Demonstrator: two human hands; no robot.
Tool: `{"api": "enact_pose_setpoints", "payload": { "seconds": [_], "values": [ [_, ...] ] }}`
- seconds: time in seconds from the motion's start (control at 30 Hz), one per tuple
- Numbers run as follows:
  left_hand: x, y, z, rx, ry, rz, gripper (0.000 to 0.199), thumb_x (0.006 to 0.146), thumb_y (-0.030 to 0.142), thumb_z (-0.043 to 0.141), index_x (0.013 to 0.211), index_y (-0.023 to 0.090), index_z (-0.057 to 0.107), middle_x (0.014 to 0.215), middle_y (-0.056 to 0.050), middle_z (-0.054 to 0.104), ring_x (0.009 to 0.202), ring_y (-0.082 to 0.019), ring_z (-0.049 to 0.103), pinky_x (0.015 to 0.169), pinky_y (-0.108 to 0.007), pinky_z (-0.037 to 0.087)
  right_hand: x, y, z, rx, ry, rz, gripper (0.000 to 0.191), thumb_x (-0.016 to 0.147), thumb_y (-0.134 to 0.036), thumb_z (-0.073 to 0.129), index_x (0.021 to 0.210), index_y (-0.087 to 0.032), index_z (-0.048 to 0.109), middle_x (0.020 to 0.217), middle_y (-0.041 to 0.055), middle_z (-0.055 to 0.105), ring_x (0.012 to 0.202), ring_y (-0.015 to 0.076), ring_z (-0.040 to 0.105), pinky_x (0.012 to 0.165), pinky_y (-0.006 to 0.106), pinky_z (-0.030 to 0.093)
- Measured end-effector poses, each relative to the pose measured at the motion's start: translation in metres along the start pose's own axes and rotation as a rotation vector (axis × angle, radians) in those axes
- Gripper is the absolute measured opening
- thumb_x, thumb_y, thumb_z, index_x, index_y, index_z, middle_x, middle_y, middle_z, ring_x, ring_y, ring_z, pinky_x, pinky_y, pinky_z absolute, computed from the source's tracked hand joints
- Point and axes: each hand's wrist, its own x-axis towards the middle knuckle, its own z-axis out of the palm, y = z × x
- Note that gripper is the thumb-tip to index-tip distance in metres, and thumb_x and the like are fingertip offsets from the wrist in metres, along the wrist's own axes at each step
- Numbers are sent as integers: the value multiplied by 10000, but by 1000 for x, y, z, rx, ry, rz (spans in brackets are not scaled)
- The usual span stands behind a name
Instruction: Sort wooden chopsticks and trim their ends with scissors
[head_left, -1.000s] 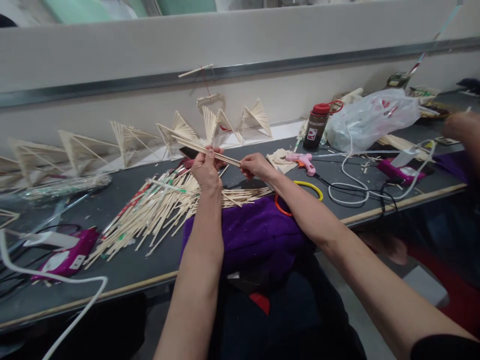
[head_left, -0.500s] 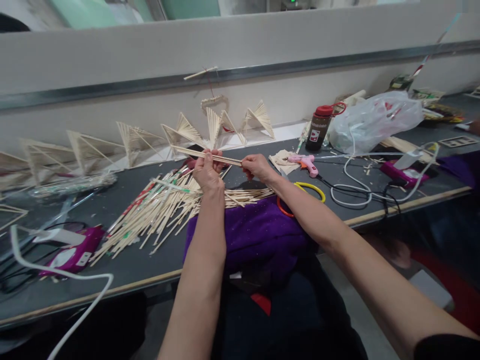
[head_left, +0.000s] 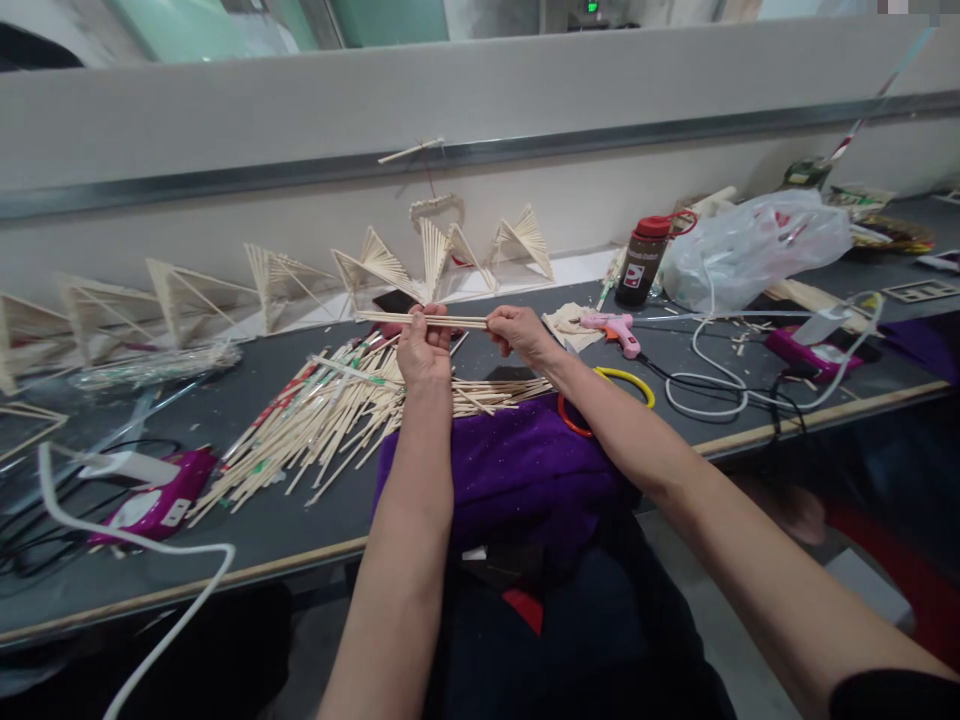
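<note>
Several thin wooden sticks (head_left: 466,322) lie together across my two hands, held nearly level above the table. My left hand (head_left: 424,348) is closed on them around their middle, thumb on top. At their right end the fingers of my right hand (head_left: 517,333) pinch the tips. Beneath and to the left spreads a loose pile of wooden chopsticks (head_left: 322,430), some still in printed wrappers. A purple cloth (head_left: 502,460) covers the table edge below my hands. Behind them stand fan-shaped stick structures (head_left: 375,262) in a row along the wall.
Right of my hands lie a pink glue gun (head_left: 616,332) and scissors with yellow and red handles (head_left: 626,382). Farther back stand a dark bottle (head_left: 639,265) and a white plastic bag (head_left: 757,245). Magenta power strips (head_left: 161,500) with white cables sit at both sides.
The held sticks have turned from a slant to nearly level, their left end lower. Both hands keep their hold. The whole view has shifted slightly.
</note>
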Motion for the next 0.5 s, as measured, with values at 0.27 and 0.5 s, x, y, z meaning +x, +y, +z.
{"api": "enact_pose_setpoints", "payload": {
  "seconds": [0.27, 0.5],
  "values": [
    [-6, 1, 6, -29, 29, -126, 115, 839, 140, 523, 909, 149, 613, 860, -45, 700, 840, -115, 666, 780, -225, 535, -6, -9, -1, 138, -131, 27, 58, 664, -186, 517, 700, -151, 546, 502, -76, 523, 347, 29, 398, 337, 145, 341],
    [-3, 5, 0, -71, 48, -97, 86, 846, 137, 517, 878, 151, 595, 857, -38, 700, 869, -115, 661, 826, -250, 521, -9, -15, -14, 233, -267, 91, 235, 692, -268, 619, 876, -121, 603, 717, 27, 670, 542, 94, 604, 447, 178, 456]
  ]
}}
